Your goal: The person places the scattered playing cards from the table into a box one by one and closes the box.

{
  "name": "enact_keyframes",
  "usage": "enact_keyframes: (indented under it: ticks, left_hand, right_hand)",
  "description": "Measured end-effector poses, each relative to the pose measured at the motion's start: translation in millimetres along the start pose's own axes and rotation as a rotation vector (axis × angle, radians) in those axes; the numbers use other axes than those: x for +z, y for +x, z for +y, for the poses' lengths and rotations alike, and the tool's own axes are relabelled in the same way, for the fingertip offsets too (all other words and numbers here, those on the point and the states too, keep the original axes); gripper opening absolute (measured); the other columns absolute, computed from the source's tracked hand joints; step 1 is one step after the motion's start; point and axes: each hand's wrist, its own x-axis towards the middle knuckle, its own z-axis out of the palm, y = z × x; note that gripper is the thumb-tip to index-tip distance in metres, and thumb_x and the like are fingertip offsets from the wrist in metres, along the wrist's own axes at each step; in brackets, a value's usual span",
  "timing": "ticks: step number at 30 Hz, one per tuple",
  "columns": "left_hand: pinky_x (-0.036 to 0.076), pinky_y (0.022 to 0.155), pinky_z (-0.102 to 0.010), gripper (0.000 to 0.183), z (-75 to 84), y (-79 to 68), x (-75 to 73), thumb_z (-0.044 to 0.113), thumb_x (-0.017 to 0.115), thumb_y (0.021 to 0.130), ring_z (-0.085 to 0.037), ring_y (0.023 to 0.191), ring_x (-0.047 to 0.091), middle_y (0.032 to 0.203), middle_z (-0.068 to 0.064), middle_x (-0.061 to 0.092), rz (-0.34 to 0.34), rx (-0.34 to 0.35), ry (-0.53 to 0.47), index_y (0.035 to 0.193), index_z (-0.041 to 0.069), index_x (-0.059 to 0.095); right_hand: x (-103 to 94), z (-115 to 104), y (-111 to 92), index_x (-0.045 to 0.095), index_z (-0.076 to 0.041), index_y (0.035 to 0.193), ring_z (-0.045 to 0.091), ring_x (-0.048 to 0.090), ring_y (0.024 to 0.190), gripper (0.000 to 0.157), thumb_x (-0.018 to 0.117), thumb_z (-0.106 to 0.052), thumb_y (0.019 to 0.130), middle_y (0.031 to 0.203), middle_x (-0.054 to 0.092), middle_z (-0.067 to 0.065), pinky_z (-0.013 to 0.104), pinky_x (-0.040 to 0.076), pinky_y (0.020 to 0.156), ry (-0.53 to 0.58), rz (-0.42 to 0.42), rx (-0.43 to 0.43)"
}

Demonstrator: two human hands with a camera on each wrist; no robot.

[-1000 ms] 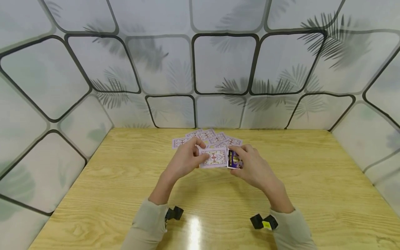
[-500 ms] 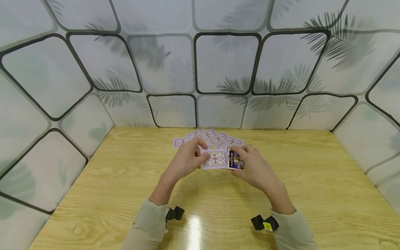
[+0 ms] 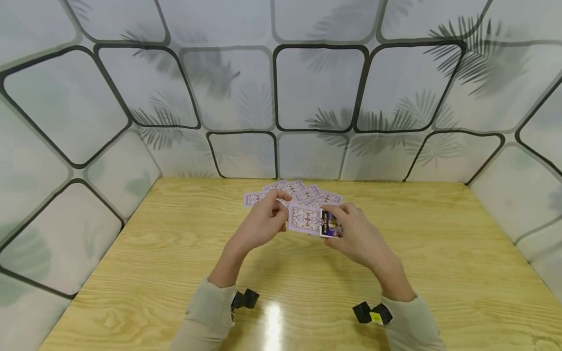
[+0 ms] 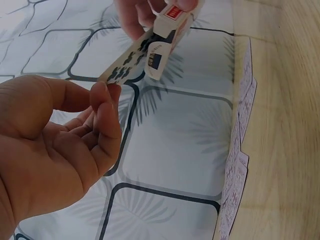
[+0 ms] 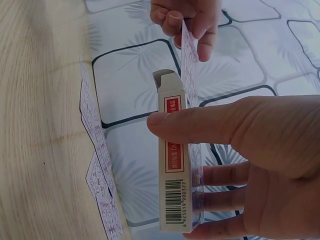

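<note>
Card box: slim paper tuck box (image 3: 330, 225), just right of center in the head view. Purple picture on the broad face, with lettering too small for me to read there. The pale narrow side has a red label (image 5: 173, 157) with Chinese characters and a barcode (image 5: 174, 202), both easy to see in the right wrist view.
Playing card: one card (image 3: 305, 219), dead center of the head view, butted up to the box's left end. Pale lilac border, busy floral back; the left wrist view catches dark club-like marks underneath.
Right hand: fingers and thumb (image 3: 357, 236) wrapped round the box, pretty snug. Thumb lies right across the red label.
Left hand: fingers bent in (image 3: 261, 222), tips nearly together, pinching the card's left end.
Hard to see: the right hand covers the box's right part, and the card's inner end overlaps the box's mouth, so can't tell if it's inside or just against it.
Inside the box: hidden, sorry. A flap (image 5: 168, 80) sticks out at the mouth end.
Other cards: overlapping face-down spread (image 3: 307, 193) on the wood-grain table (image 3: 175, 239), upper middle of the table area, partly blocked by the left hand.
</note>
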Motion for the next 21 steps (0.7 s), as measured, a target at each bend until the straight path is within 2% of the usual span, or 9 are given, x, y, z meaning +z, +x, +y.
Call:
enact_keyframes:
  ticks: [8,15,21]
  left_hand:
    - [0.052,0.069,-0.035,0.031,1.1,-0.8,-1.8,0.010,0.046,0.103,-0.027,0.076,0.063,0.086,-0.011,0.062,-0.039,-0.013,-0.097,0.133,0.002,0.048]
    - [0.056,0.075,-0.045,0.027,4.8,-1.4,-1.4,0.009,0.051,0.102,-0.036,0.081,0.065,0.091,-0.015,0.065,-0.048,0.022,-0.107,0.127,0.001,0.052]
    - [0.055,0.073,-0.044,0.027,5.8,-1.2,0.1,0.009,0.054,0.101,-0.027,0.078,0.064,0.091,-0.012,0.066,-0.067,0.043,-0.112,0.126,0.001,0.052]
  right_hand:
    - [0.2,-0.4,-0.5,0.050,-0.013,0.145,0.033,0.052,0.108,0.070,0.081,-0.019,0.082,0.130,0.051,0.021,0.047,0.051,0.077,-0.002,0.009,-0.012]
    - [2.6,-0.1,0.9,0.052,-0.013,0.143,0.033,0.053,0.107,0.070,0.083,-0.019,0.080,0.127,0.052,0.020,0.047,0.051,0.077,-0.008,0.026,-0.028]
    - [4.3,-0.1,1.2,0.053,-0.013,0.142,0.033,0.053,0.106,0.070,0.083,-0.019,0.079,0.125,0.053,0.019,0.047,0.051,0.076,-0.006,0.032,-0.035]
